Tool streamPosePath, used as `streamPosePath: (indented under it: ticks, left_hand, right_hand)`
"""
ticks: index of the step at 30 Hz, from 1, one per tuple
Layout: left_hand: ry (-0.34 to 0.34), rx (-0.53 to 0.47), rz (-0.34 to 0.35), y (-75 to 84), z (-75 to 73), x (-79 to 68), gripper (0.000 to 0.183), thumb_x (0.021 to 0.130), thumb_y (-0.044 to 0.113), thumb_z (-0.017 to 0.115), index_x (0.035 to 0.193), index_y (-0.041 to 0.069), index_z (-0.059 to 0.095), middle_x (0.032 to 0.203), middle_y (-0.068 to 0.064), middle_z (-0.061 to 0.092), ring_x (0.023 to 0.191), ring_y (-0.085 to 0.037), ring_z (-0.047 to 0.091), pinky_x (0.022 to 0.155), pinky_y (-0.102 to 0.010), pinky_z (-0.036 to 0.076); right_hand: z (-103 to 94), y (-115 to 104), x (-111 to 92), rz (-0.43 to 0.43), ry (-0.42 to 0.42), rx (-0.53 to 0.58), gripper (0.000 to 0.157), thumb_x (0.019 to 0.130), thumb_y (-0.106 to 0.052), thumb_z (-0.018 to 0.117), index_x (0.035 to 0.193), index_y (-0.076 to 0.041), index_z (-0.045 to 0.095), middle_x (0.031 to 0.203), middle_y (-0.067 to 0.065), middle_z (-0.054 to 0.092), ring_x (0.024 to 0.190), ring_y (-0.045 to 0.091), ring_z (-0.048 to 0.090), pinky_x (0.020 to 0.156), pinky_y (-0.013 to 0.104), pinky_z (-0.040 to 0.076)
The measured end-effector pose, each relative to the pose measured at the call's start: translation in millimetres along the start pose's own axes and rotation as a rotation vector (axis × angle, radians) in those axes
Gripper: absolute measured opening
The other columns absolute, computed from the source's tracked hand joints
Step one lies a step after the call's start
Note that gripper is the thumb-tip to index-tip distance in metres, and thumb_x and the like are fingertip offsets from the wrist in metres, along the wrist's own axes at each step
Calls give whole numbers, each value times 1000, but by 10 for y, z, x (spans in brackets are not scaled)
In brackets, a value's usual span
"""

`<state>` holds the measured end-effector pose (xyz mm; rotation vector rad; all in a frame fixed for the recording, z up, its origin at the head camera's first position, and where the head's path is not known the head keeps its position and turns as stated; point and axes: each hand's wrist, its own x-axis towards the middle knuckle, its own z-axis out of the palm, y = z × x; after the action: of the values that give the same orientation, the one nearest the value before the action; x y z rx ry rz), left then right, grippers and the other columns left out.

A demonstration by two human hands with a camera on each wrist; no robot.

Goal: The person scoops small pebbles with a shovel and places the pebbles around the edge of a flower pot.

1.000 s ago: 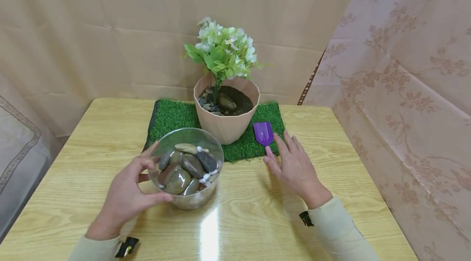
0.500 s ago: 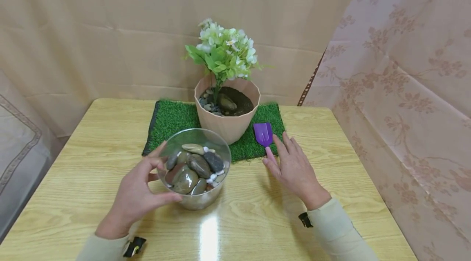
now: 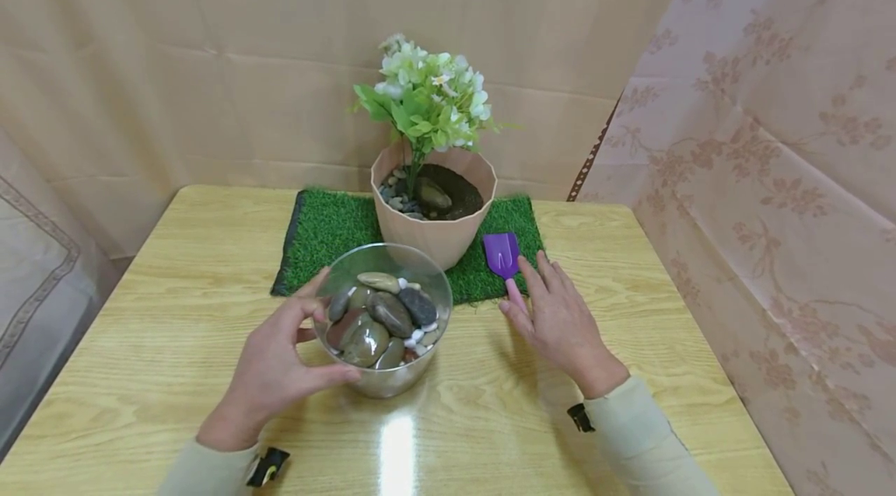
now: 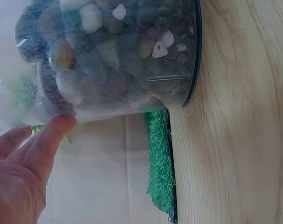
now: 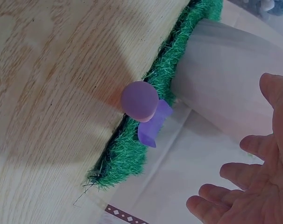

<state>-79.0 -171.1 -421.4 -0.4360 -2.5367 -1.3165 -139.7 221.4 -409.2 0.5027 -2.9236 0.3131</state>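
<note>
A clear round container (image 3: 386, 384) filled with stones (image 3: 365, 340), large dark ones on top and small white ones among them, stands on the table. My left hand (image 3: 280, 364) holds it from the left, thumb along the near rim and fingers round the far left side. The left wrist view shows those fingers (image 4: 48, 142) against the container's wall. Beside a purple hand shovel (image 3: 501, 253) with a pink handle, my right hand (image 3: 567, 325) is spread with nothing in it. The shovel's handle end (image 5: 139, 100) points toward the right wrist camera.
Behind the container, a pinkish pot (image 3: 434, 243) with soil, pebbles and a white-flowered plant (image 3: 434, 99) stands on a green grass mat (image 3: 329, 228). The wooden table (image 3: 140, 372) is backed by a beige curtain (image 3: 280, 92), with a floral curtain (image 3: 770, 193) at right.
My left hand and the container have moved to the right across the table, in front of the pot. My right hand and the shovel have stayed in place.
</note>
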Motion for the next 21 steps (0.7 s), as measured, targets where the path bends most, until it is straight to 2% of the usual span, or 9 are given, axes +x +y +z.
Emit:
streamPosePath:
  ticks: [6, 13, 21]
  left_hand:
    - [0, 13, 21, 36, 54, 23, 69, 58, 43, 103, 98, 18, 52, 166, -4, 41, 131, -36, 62, 83, -34, 67]
    - [1, 1, 36, 62, 122, 44, 69, 60, 45, 101, 95, 19, 49, 166, -8, 42, 135, -40, 59, 84, -39, 68]
    - [-2, 5, 51, 75, 193, 64, 70, 60, 48, 101, 97, 17, 50, 166, -8, 41, 136, -39, 58, 83, -39, 68]
  right_hand:
    - [4, -2, 10, -3, 1, 4, 77, 105, -52, 55, 160, -1, 36, 165, 32, 29, 154, 47, 29, 131, 58, 24]
    - [17, -5, 14, -5, 17, 8, 76, 104, -49, 59, 159, -1, 38, 164, 33, 31, 152, 50, 31, 129, 61, 27]
    - [34, -5, 26, 5, -2, 2, 76, 105, -50, 57, 159, -1, 37, 165, 32, 30, 152, 51, 30, 128, 62, 27]
